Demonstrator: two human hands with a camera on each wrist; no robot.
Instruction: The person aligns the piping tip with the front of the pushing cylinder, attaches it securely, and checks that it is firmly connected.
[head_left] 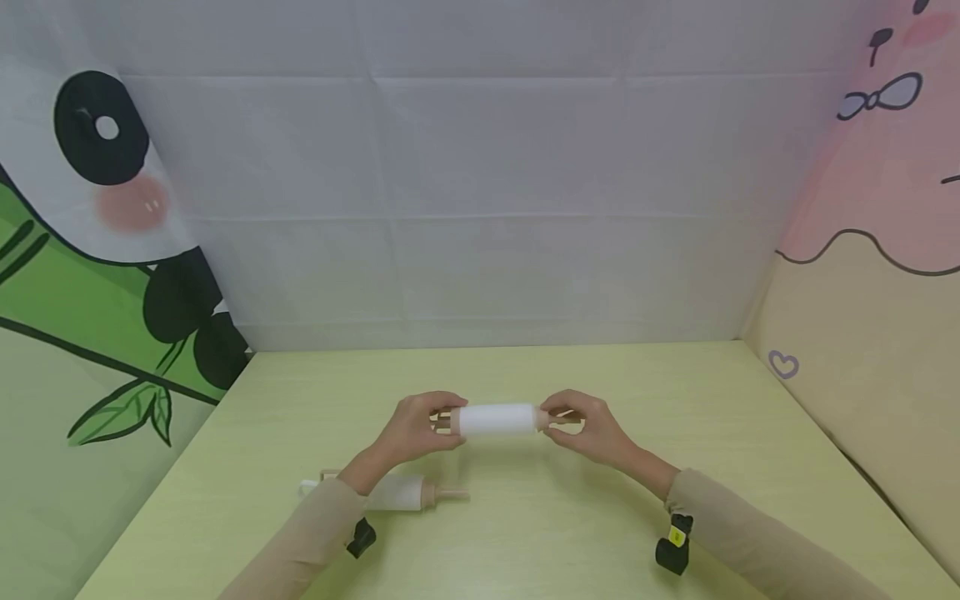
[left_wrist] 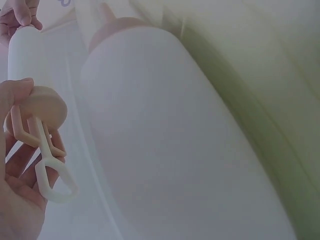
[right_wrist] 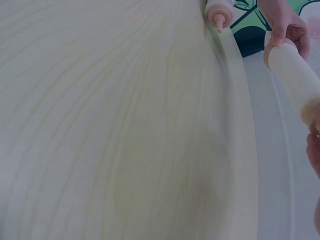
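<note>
A white plunger-type syringe [head_left: 497, 419] with beige end caps is held level above the table between both hands. My left hand [head_left: 411, 432] grips its left cap, fingers and thumb around the rim. In the left wrist view, beige finger hooks [left_wrist: 25, 131] and a white plunger ring [left_wrist: 52, 185] stick out past that palm. The thumb and fingers of my right hand [head_left: 597, 432] pinch the right cap, where a narrow nozzle points into the hand. A second, similar syringe [head_left: 401, 493] lies on the table below the left forearm, which partly hides it; its nozzle [head_left: 453, 495] points right.
The pale wood-grain table [head_left: 555, 533] runs back to a grey cloth wall [head_left: 480, 208]. Printed cartoon panels stand along the left [head_left: 67, 300] and right [head_left: 862, 333] sides. Small black wrist cameras hang beneath both sleeves.
</note>
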